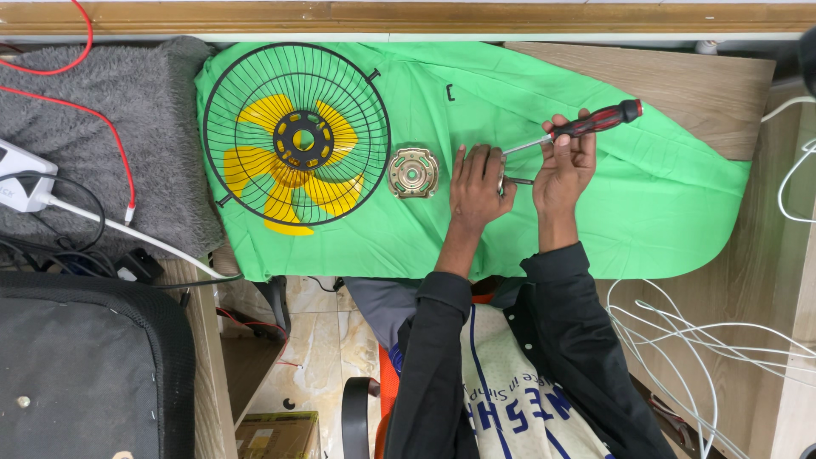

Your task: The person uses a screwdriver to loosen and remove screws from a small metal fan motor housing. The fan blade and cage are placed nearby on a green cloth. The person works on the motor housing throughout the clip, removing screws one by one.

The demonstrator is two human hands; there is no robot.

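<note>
Spread across the middle of the frame: a green cloth (595, 212) over a wooden table (705, 85). At upper left, a grey fuzzy mat (102, 144) crossed by a red cable (110, 119). Upper left of centre on the cloth: a round black wire fan guard (255, 76), lying flat over a yellow fan blade (263, 161). Just right of the guard, apart from it: a round brass-coloured metal plate (413, 172) with holes. At lower right, loose white wires (680, 331) trailing off the table edge.

Centre of the frame: left hand (476, 183) pressed flat, fingers closed down over a small metal part (518, 180) mostly hidden beneath, only a thin dark rod showing between the hands. Beside it, right hand (565, 166) wrapped tight round a red-and-black-handled screwdriver (586, 125), handle slanting toward upper right, shaft pointing down-left at the covered part. Tip hidden behind the left fingers; contact with a screw impossible to tell.

Risks, as judged: slanted shaft likely to slip out of a screw head, driving the tip into the left fingers right alongside. Soft cloth underneath apt to let the small part slide or twist under pressure. Any freed screw easily lost in the folds or rolled off the near edge.
</note>
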